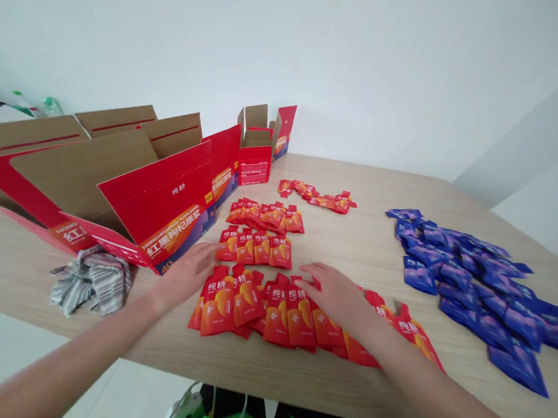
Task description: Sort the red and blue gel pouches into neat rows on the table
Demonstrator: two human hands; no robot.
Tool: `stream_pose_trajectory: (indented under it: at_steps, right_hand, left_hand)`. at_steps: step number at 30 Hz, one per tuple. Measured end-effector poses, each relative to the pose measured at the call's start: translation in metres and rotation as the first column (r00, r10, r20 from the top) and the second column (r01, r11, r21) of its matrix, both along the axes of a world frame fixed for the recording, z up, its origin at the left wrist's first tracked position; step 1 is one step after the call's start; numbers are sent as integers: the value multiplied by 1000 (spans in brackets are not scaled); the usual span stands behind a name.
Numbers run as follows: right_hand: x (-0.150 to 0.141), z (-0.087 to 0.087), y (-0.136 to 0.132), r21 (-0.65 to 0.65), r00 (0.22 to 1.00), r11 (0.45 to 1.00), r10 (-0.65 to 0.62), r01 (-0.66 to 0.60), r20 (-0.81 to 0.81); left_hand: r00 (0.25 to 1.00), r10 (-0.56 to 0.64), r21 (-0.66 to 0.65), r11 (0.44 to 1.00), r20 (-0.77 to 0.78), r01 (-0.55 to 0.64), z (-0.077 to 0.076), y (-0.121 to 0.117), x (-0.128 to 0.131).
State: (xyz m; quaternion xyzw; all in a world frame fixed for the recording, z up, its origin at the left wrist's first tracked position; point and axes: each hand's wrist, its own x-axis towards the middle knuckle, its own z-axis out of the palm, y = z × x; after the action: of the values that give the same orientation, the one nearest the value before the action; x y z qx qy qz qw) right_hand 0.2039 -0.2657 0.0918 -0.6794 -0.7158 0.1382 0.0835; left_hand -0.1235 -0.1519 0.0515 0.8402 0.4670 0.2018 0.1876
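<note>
My left hand (191,270) reaches in from the left with its fingers stretched out. Its fingertips are at the left end of a short row of red pouches (261,248), and nothing shows in its grasp. Over the long front row of red spouted pouches (273,312) is my right hand (336,291). Its fingers are extended and apart, with the thumb side close to one pouch; I cannot tell if it touches. The right hand and forearm hide part of that row. Behind lies another overlapping row of red pouches (265,215).
Open red cartons (172,204) stand at the left, with a smaller open carton (256,162) at the back. A striped cloth (94,281) lies before them. More red pouches (329,202) lie farther back. Blue pouches (467,271) spread across the table's right side.
</note>
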Motion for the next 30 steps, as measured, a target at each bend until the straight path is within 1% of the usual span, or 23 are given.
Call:
stream_pose_trajectory:
  at_steps: [1, 2, 3, 4, 6, 8, 10, 12, 13, 15, 17, 18, 19, 20, 22, 24, 25, 27, 30]
  right_hand:
    - [0, -4, -16, 8, 998, 999, 35, -35, -42]
    - [-4, -8, -29, 17, 995, 998, 65, -64, -80]
    - [-10, -11, -40, 24, 989, 995, 103, -101, -110]
    - [-19, -14, -47, 29, 981, 989, 145, -142, -132]
    - [-40, -19, -52, 28, 955, 968, 251, -250, -155]
    - [-63, -23, -49, 13, 919, 932, 359, -362, -161]
    - [-81, -29, -44, -17, 895, 906, 415, -423, -166]
    - [-92, -36, -41, -44, 891, 900, 420, -433, -169]
    - [-94, -40, -42, -46, 893, 902, 417, -430, -172]
    - [-95, -47, -45, -30, 890, 903, 416, -429, -184]
    - [-94, -51, -50, -15, 888, 905, 414, -425, -201]
    - [-93, -52, -51, -14, 888, 906, 411, -422, -206]
    - [-93, -53, -52, -14, 890, 909, 405, -417, -209]
    - [-92, -53, -53, -13, 892, 912, 399, -411, -211]
    - [-93, -53, -53, -3, 896, 918, 387, -397, -217]
    - [-93, -52, -52, 8, 896, 921, 381, -389, -228]
    - [-93, -51, -52, 10, 895, 921, 380, -389, -234]
    - [-93, -51, -52, 3, 892, 920, 381, -392, -244]
    - [-92, -51, -52, -4, 889, 918, 383, -397, -252]
  left_hand:
    - [991, 130, -53, 990, 8, -129, -2, -12, -4]
    - [969, 248, -125, 961, 0, -246, -4, -24, -6]
    - [942, 335, -210, 919, -24, -333, -6, -33, -7]
    - [920, 388, -293, 874, -55, -387, -8, -41, -6]
    - [900, 427, -435, 797, -86, -420, -8, -54, 1]
    - [894, 444, -525, 748, -61, -407, -5, -63, 11]
    - [896, 443, -575, 729, -17, -371, 1, -72, 20]
    - [909, 414, -645, 707, 45, -290, 8, -80, 23]
    - [906, 413, -687, 684, 89, -244, 11, -84, 22]
    - [876, 443, -772, 619, 189, -146, 17, -89, 16]
    - [827, 498, -824, 561, 262, -77, 24, -89, 8]
    - [803, 525, -830, 554, 282, -71, 28, -86, 6]
    - [779, 550, -824, 562, 302, -77, 33, -81, 5]
    - [757, 567, -808, 582, 324, -90, 38, -73, 6]
    - [729, 573, -755, 645, 374, -120, 49, -51, 16]
    - [744, 523, -708, 699, 416, -95, 56, -24, 34]
    - [753, 507, -698, 711, 419, -90, 57, -9, 45]
    - [779, 490, -681, 723, 391, -112, 54, 17, 65]
    - [824, 480, -611, 760, 302, -219, 38, 45, 87]
